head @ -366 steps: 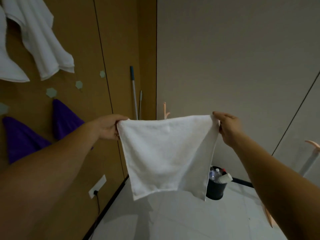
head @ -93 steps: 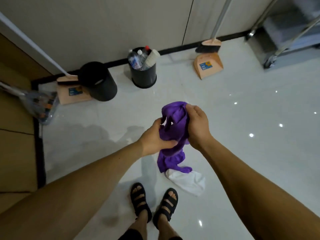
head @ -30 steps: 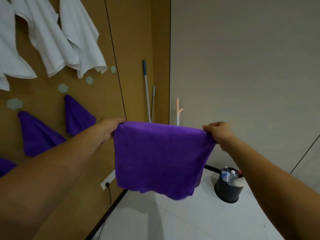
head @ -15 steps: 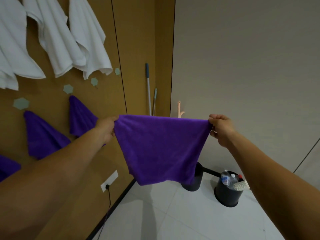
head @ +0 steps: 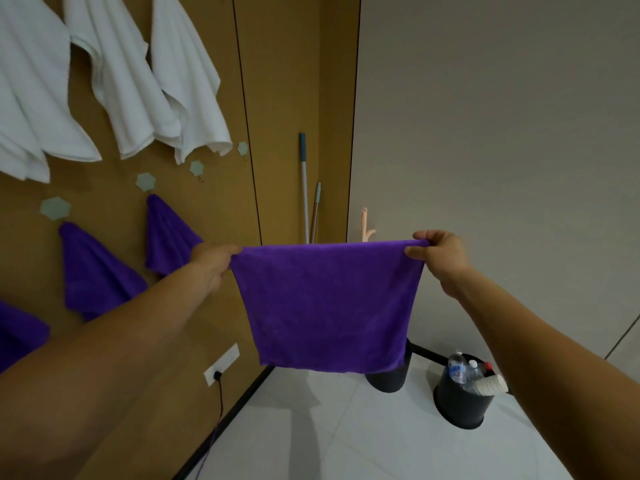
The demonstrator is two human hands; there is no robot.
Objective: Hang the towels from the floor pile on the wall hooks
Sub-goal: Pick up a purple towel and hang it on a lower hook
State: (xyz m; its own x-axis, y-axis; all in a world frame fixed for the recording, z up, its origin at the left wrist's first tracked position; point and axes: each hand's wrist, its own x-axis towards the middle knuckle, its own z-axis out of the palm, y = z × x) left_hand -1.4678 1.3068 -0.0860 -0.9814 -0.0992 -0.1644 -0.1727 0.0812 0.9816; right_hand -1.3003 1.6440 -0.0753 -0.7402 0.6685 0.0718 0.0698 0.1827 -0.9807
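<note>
- The left hand (head: pixel 214 265) and right hand (head: pixel 440 258) each pinch a top corner of the purple towel (head: pixel 329 306) — it hangs flat, top edge level.
- Farther off, the bare wall hook (head: pixel 196 167) sits up-left — nearest the left hand, so that corner likely leads.

Bare wall hooks (head: pixel 196 167) free at 10 o'clock, white towels (head: pixel 131 81) above at 11 o'clock, hung purple towels (head: pixel 97 271) at 9 o'clock, spread purple towel (head: pixel 325 306) blocks the middle, mop poles (head: pixel 304 188) at 12 o'clock, bins (head: pixel 460 407) at 5 o'clock
</note>
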